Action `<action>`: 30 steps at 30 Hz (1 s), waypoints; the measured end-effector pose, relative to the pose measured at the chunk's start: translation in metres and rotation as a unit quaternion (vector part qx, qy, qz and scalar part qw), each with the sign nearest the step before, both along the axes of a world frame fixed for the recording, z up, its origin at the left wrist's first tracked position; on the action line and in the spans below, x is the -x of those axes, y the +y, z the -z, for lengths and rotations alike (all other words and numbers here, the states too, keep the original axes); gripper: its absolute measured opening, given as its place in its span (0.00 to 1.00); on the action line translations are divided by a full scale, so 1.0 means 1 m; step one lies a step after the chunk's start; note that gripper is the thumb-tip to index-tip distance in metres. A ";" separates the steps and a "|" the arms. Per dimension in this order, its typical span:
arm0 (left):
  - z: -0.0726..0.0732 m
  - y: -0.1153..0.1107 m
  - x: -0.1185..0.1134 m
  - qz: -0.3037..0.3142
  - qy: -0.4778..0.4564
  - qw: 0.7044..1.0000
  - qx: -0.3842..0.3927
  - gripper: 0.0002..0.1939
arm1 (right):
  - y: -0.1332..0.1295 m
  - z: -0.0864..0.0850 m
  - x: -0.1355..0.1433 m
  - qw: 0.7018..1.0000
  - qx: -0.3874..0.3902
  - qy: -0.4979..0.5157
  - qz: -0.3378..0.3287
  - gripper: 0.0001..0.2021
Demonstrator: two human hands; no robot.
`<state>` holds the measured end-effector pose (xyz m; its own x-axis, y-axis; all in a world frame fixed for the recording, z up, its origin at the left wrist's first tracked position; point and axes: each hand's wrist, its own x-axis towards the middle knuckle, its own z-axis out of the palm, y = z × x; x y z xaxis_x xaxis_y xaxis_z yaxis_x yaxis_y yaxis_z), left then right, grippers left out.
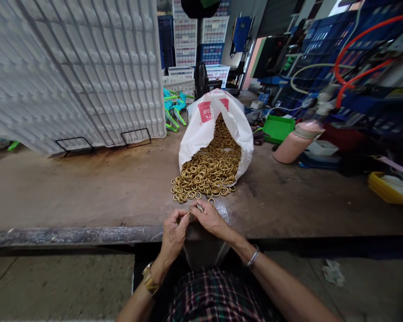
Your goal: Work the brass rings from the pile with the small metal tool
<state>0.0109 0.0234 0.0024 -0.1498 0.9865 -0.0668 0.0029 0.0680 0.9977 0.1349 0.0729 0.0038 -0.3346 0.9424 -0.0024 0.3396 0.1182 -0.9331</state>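
Brass-coloured rings (204, 174) are pouring into view here, a thick heap of them spilling from the mouth of a white bag (194, 136) lying on its side, red print on its upper face. And right in front, near the front edge of the brown desk (87, 192), two bare hands meet!

The left hand (173, 232) has its grip pinched, thumb against fingers, on what looks like a small ring (188, 213), though it is too small and dim there to be certain. The right hand (208, 218) comes in close beside it, grip pressed together on a small metal piece (200, 207) that pokes up between the fingers. Just beyond the right hand, one loose ring (211, 201) lies flat at the near edge of the heap.

There's a gold-toned watch (150, 278) on the left wrist, a silvery bangle (254, 256) on the right (quite the matching pair of wrists). Out to the right of the bag, a green tray (278, 129) and a pink bottle (290, 146), with a yellow tray (379, 190) farther over. On the left, tall ribbed white panels (121, 67) rise behind two black wire frames (136, 137), and teal-and-green plastic pieces (177, 107) sit between panels and bag.
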 end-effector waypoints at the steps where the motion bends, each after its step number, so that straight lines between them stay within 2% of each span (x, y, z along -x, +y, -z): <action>1: 0.001 0.000 0.000 0.008 -0.016 1.000 0.020 0.11 | 0.000 0.001 0.000 1.000 -0.003 0.001 0.003 0.09; 6: 0.001 -0.004 0.001 0.046 -0.089 0.991 0.091 0.16 | -0.001 0.000 0.001 1.000 -0.008 0.002 0.016 0.09; 13: -0.002 -0.007 0.003 0.075 -0.184 0.973 0.114 0.16 | -0.004 -0.001 0.001 1.000 -0.024 -0.001 0.002 0.10; 19: 0.002 -0.007 0.000 0.073 -0.145 0.981 0.107 0.15 | -0.004 0.002 0.001 0.999 -0.036 -0.038 -0.011 0.10; 30: 0.001 -0.006 -0.001 0.075 -0.122 0.984 0.101 0.16 | -0.002 0.002 0.000 1.000 -0.016 0.003 -0.016 0.12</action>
<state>0.0115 0.0177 0.0011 0.0412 0.9591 -0.2802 -0.2107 0.2824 0.9359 0.1348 0.0705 0.0014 -0.3645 0.9307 0.0289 0.3298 0.1581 -0.9307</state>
